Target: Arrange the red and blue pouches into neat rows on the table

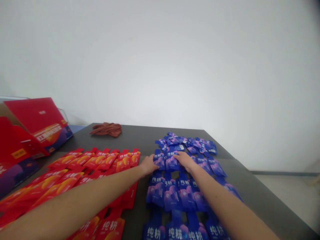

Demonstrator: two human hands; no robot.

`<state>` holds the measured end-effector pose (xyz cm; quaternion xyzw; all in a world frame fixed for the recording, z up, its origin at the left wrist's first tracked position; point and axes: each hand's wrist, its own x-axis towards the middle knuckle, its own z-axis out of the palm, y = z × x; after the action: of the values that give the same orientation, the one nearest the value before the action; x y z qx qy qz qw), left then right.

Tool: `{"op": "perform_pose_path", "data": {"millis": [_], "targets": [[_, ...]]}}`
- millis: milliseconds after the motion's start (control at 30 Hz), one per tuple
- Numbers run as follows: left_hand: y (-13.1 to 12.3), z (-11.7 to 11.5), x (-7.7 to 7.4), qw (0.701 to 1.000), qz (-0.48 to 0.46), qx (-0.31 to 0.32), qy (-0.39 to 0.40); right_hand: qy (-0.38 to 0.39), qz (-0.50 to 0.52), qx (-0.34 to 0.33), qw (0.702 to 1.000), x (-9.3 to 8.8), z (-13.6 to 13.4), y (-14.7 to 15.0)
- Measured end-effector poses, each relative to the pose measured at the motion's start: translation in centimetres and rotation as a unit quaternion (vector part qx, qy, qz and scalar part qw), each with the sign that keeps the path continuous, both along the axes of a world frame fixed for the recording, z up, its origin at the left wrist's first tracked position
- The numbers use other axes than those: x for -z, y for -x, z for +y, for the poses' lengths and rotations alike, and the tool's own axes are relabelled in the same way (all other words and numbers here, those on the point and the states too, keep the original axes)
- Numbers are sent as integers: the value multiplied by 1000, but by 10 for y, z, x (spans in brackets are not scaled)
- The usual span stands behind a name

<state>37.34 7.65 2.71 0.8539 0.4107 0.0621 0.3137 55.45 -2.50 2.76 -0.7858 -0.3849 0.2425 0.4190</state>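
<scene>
Just below the middle of the frame, the left hand (148, 164) has its fingers bent at the left edge of one blue pouch (160, 161); the right hand (184, 159) rests its fingertips on the neighbouring pouch (171, 163); whether either hand grips, I cannot tell. Both pouches lie in the upper of several rows of blue pouches (172, 196), which run down to the lower edge of the frame; above them, a loose heap (172, 140) of the same pouches lies toward the far end of the table (140, 136). Red pouches (101, 160) overlap across the lower left; a narrow strip of dark tabletop divides the colours, crossed by the left forearm. At the frame's left edge is red cardboard packaging (37, 111); a brown cloth (106, 129) lies near the table's far edge, with open room between it and the heap; right of the blue rows, bare tabletop widens along the slanting edge toward the lower right; beyond are pale floor (290, 193) and white wall (162, 66).
</scene>
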Motion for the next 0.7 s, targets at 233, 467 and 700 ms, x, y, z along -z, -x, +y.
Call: {"op": "perform_pose_path", "data": {"millis": [233,467,700], "targets": [[2,7,1,1000,9,15,-5,152,-201,11,968,11,13,-25],[-7,-2,1,999,45,-23,5,214,-270,-25,938,2,36,-44],[-9,-8,0,996,81,-35,5,262,-255,0,931,1,69,-40]]}}
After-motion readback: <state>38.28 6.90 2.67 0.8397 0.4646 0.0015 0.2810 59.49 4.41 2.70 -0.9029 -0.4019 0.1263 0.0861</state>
